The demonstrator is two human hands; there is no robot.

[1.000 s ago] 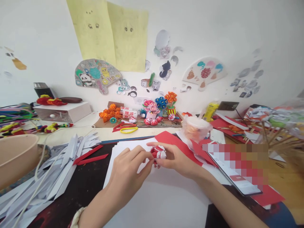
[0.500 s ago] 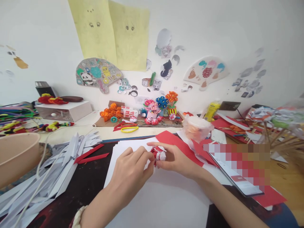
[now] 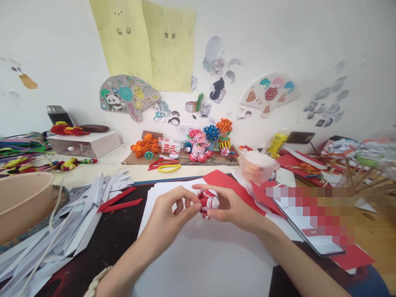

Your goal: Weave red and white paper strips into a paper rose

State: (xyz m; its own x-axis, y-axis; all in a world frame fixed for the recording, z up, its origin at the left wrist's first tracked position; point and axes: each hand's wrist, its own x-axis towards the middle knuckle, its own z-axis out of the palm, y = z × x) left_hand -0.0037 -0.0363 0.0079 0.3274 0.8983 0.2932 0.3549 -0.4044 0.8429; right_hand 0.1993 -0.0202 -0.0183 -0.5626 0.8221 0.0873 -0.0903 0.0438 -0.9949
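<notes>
A small rounded red-and-white folded paper piece point(image 3: 209, 202), with petal-like white points, is held above the white paper sheets point(image 3: 204, 251). My right hand point(image 3: 230, 206) wraps it from the right, with the fingers over the top and the thumb underneath. From the left, my left hand point(image 3: 176, 206) has thumb and index fingertips pinched together at the piece's red side; the other fingers are curled. Exactly what lies between those fingertips is hidden. Similar red-and-white paper pieces point(image 3: 201, 157) stand at the back by the pink flower pot.
Cut white paper strips point(image 3: 89, 210) lie to the left with red strips point(image 3: 122, 201), beside a beige tub point(image 3: 27, 202). Yellow-handled scissors point(image 3: 169, 168) lie behind the sheets. Red paper point(image 3: 230, 189), a phone point(image 3: 324, 243) and a plastic-wrapped cup point(image 3: 256, 165) are on the right.
My left hand has turned and its fingers have uncurled somewhat, showing the pinch at the paper piece. The piece has shifted slightly right, showing more of its red side.
</notes>
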